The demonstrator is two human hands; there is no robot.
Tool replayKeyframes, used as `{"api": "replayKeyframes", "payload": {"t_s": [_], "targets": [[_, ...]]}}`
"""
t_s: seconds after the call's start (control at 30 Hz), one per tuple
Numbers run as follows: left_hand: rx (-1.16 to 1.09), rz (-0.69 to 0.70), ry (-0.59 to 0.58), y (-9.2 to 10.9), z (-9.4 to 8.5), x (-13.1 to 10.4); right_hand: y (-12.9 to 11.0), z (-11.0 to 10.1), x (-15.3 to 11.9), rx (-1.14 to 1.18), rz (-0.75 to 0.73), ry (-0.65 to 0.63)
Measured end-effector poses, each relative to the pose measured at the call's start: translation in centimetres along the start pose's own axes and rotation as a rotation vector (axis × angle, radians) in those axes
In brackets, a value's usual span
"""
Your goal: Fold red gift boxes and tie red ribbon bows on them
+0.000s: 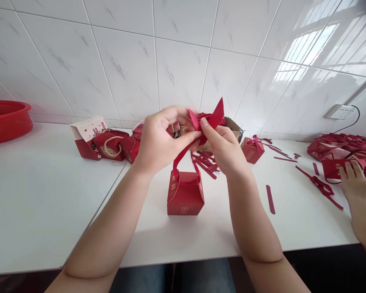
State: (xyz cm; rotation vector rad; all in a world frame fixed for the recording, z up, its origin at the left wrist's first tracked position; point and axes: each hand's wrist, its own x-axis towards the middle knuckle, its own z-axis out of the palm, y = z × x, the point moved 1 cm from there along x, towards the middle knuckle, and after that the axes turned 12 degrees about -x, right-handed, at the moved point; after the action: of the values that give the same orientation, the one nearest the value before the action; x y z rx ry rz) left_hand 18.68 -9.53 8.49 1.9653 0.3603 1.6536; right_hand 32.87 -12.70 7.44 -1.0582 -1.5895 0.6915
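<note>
We had the box [186, 199] shut, ribbon [218, 116] up from both sides. Our left hand [160, 142] and right hand [224, 148] pinched ribbon between fingers; bow looked unfinished.

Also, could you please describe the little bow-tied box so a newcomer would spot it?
At the back of the table, by the tiled wall, sits a cardboard carton. Just to its right stands a small red box. Unlike the nearer box beneath the left hand and right hand, it has a bow tied on top.
</note>
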Motion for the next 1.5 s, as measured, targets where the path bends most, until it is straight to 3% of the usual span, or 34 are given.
{"api": "replayKeyframes", "payload": {"t_s": [0.17,0.27,0.33,0.63,0.77,0.9,1.0,1.1,1.17,1.3,1.5], "targets": [[0.094,0.179,-0.016,0.1,-0.4,0.1,0.0,-0.2,0.2,0.069,-0.001,-0.027],[0.208,0.31,-0.105,0.7,-0.8,0.0,0.0,-0.4,0.3,0.122,0.001,-0.045],[0.246,0.315,-0.19,1.2,-1.1,-0.2,0.1,-0.6,0.4,0.146,0.001,-0.076],[0.347,-0.024,-0.518,2.9,-1.9,-0.9,0.9,-1.5,1.0,0.128,0.055,-0.143],[0.283,-0.177,-0.569,2.9,-2.6,-1.5,0.8,-1.4,0.8,0.134,0.068,-0.164],[0.241,-0.263,-0.611,2.4,-2.9,-1.5,-0.2,-1.0,-0.1,-0.061,-0.017,-0.056],[0.214,-0.321,-0.574,2.4,-2.9,-1.1,-0.7,-0.7,-0.8,-0.315,-0.133,0.12],[0.196,-0.333,-0.407,2.4,-2.9,-0.6,-0.8,-0.5,-1.0,-0.496,-0.265,0.275],[0.173,-0.333,-0.309,2.1,-2.8,-0.4,-0.6,-0.5,-1.0,-0.54,-0.326,0.313],[0.035,-0.394,-0.243,0.5,-2.3,0.1,-0.6,-0.4,-0.9,-0.54,-0.42,0.29],[-0.258,-0.487,-0.319,-1.6,-0.8,0.5,-1.0,-0.4,-1.1,-0.498,-0.489,0.165]]}}
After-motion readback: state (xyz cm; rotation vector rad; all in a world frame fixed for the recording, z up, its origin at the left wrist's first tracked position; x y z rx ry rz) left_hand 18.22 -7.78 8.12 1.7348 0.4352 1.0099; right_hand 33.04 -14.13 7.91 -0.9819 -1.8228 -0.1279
